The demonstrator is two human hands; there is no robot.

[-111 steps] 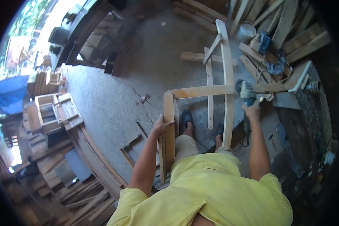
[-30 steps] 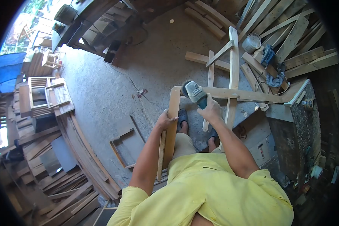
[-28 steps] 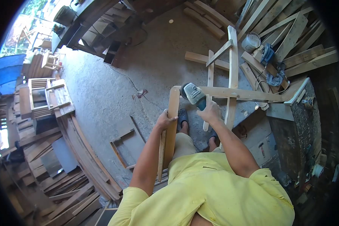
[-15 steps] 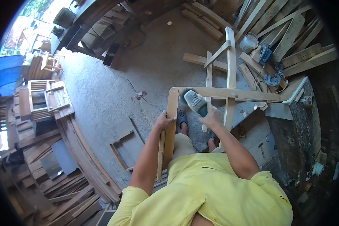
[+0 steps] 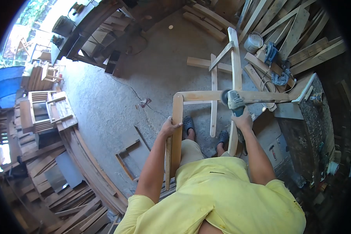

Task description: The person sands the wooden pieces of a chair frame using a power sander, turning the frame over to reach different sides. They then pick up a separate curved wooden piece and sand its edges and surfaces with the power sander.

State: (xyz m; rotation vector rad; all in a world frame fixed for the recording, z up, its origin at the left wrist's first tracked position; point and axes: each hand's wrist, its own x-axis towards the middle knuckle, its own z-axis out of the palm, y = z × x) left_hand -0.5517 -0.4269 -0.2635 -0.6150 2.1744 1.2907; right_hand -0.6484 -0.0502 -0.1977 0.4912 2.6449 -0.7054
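My right hand point(image 5: 243, 119) is wrapped tight around one angle grinder point(image 5: 234, 102), with its disc sitting on the top rail of the wooden frame point(image 5: 201, 96). My left hand point(image 5: 170, 127) is clamped on the frame's left upright, just under the corner. It's one frame, pale bare wood, standing right in front of my legs, and the rail's far end rests on the workbench point(image 5: 319, 117). There are two dark clogs point(image 5: 189, 123) below and one metal can point(image 5: 254, 41) further out by the planks.

L hand point(image 5: 170, 128) out front, fingers wrapped in a tight grip, arm nearly straight. R hand point(image 5: 243, 120) further fwd & to the right, also clenched, elbow slightly bent.
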